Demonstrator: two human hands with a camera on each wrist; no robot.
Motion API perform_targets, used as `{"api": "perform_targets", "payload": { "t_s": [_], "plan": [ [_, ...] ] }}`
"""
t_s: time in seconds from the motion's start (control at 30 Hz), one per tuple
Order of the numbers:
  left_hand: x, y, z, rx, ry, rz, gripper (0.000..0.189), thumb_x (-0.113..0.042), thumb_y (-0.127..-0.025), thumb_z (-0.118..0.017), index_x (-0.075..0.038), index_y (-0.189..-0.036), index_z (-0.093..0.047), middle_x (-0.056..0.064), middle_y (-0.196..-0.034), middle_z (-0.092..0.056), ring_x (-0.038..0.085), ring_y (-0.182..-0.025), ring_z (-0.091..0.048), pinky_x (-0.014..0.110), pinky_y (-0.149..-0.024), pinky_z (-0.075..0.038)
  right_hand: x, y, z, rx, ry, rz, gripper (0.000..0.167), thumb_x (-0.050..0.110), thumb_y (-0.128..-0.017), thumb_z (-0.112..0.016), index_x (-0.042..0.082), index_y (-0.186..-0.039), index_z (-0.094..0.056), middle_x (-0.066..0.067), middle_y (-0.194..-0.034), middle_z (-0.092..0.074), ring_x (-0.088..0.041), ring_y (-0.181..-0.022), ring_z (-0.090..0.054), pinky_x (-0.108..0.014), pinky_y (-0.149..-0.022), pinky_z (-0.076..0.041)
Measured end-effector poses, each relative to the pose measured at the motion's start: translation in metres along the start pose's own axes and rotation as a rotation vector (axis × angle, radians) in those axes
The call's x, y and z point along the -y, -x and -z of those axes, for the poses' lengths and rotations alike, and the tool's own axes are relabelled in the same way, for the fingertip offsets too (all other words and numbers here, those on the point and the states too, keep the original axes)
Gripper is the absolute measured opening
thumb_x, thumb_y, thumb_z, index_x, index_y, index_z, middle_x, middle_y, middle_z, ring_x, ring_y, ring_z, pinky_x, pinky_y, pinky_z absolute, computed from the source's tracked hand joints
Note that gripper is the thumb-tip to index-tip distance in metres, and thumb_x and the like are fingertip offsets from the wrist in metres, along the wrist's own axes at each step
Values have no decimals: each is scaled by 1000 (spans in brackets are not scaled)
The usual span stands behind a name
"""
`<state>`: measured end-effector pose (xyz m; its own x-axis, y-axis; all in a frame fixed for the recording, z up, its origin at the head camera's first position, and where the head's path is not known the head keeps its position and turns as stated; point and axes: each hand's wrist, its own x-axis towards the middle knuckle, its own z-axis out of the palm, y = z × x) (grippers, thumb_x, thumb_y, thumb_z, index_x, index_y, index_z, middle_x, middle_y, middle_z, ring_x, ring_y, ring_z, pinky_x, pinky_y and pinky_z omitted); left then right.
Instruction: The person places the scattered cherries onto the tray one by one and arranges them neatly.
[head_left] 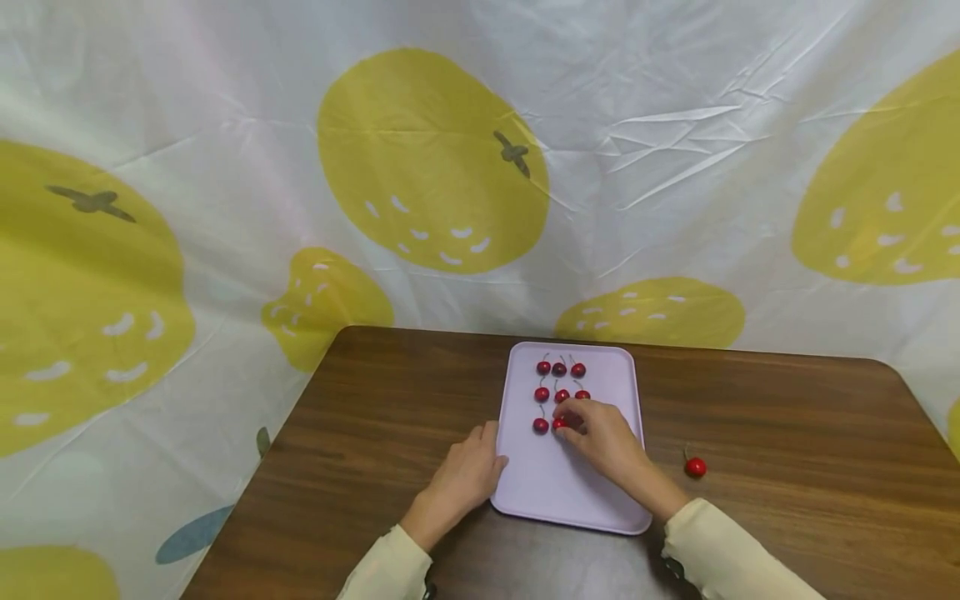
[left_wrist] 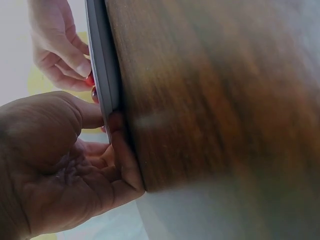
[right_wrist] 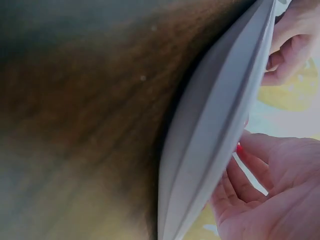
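Observation:
A pale lilac tray lies on the table with red stemmed cherries set out in rows on its far half. Two rows of three are at the back, and a cherry begins the nearer row on the left. Beside that one, my right hand pinches another cherry between thumb and fingers, low over the tray. My left hand grips the tray's left edge. In the left wrist view its thumb is on the rim and its fingers curl under from the side.
One loose cherry lies on the brown wooden table, right of the tray and near my right forearm. A white curtain printed with yellow fruit hangs behind the table and along its left side.

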<state>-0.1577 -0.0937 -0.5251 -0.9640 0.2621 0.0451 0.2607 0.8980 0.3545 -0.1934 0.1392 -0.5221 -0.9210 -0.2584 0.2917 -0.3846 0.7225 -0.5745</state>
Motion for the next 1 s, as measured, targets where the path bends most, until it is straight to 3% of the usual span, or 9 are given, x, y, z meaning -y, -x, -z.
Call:
{"api": "perform_targets", "payload": {
  "t_s": [0.67,1.0],
  "plan": [
    [1,-1,1,8,13,-12,43,-23,-102,-69,0,-136,-54,19,-114,-67,39,-95,-74,50,-84,-62,2,-3,2,10,57,36,13,6,-87,-84,10,-98,-79,-3,-84,-73,-14,-78,-67,-39,-76,-55],
    [1,1,0,0,11,-26,41,-22,-102,-69,0,-133,-54,18,-110,-67,38,-91,-74,49,-81,-62,3,-2,3,30,69,57,14,7,-86,-84,11,-100,-80,-1,-82,-69,-11,-75,-64,-35,-72,-53]
  ]
}}
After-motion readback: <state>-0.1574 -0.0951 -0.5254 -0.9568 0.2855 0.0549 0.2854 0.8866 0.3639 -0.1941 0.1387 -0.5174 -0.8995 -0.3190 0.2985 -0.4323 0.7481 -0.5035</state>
